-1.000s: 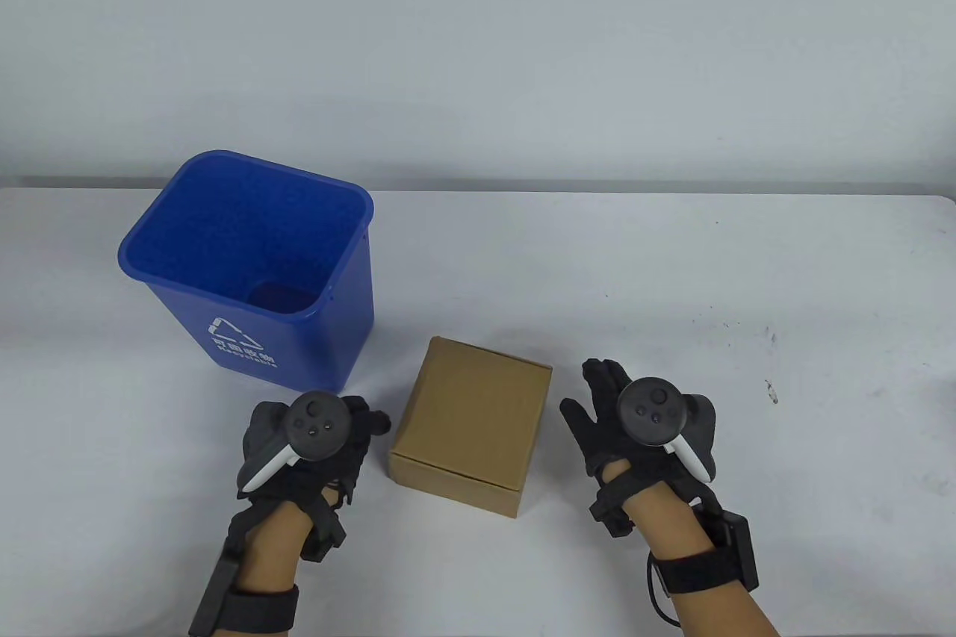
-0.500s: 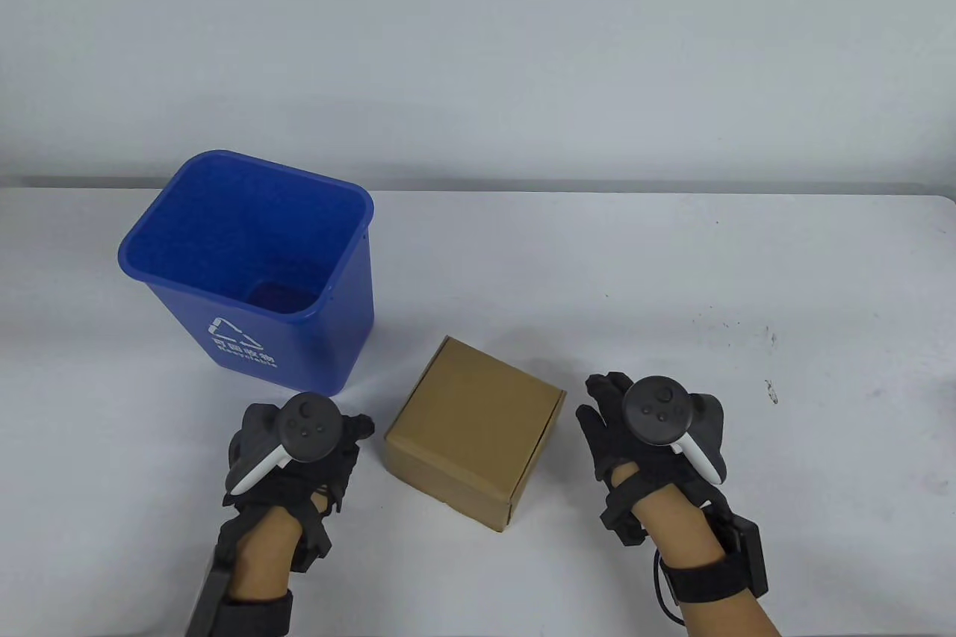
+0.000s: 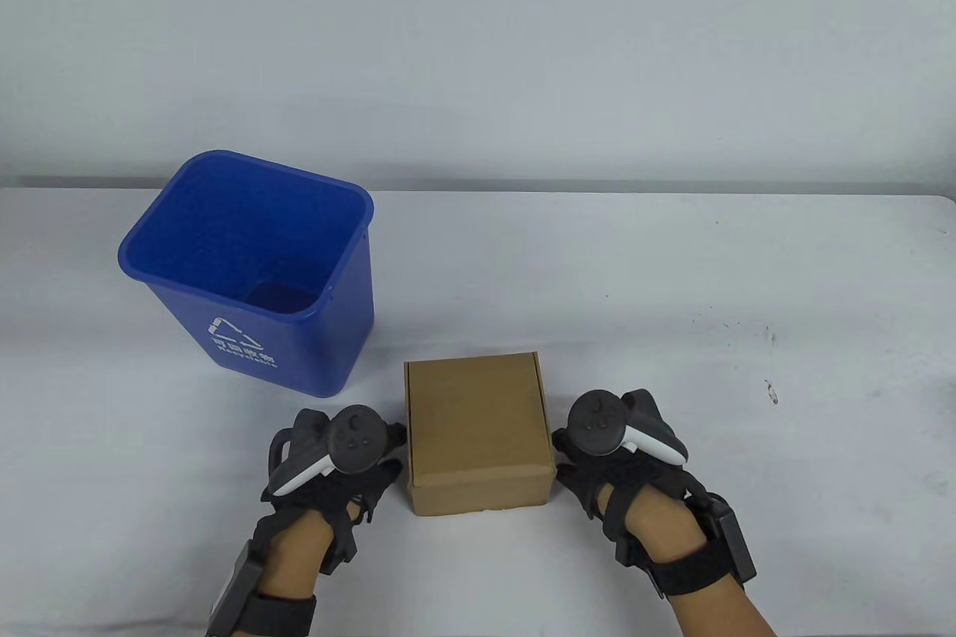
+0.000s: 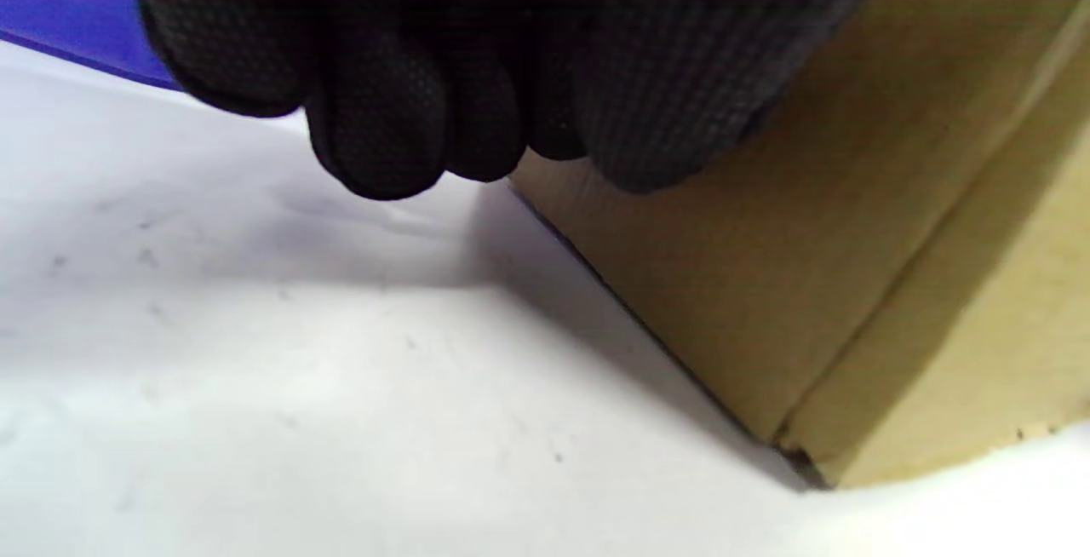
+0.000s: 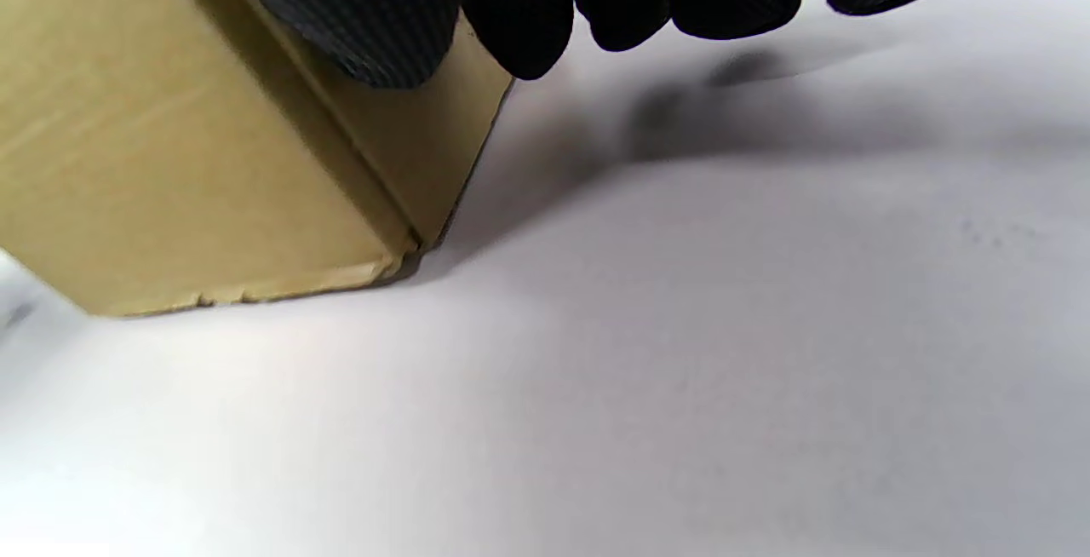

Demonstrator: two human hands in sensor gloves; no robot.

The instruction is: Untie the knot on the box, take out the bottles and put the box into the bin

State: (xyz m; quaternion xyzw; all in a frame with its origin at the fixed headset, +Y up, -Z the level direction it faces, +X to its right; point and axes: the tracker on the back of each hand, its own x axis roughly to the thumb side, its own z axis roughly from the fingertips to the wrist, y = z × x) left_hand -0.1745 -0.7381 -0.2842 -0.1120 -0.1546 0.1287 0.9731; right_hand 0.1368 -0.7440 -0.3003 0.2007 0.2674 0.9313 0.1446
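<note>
Closed cardboard box (image 3: pixel 476 428) on white table (image 3: pixel 672 278), left hand (image 3: pixel 332 469) and right hand (image 3: pixel 616 458) flanking it, grips unclear, blue recycling bin (image 3: pixel 299 346) far left

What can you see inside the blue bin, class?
Inside the bin only blue walls and part of the floor show, with nothing lying there. The near wall covers the rest of the floor.

Table view looks down from the front; both low wrist views share the box (image 3: pixel 478 428).
</note>
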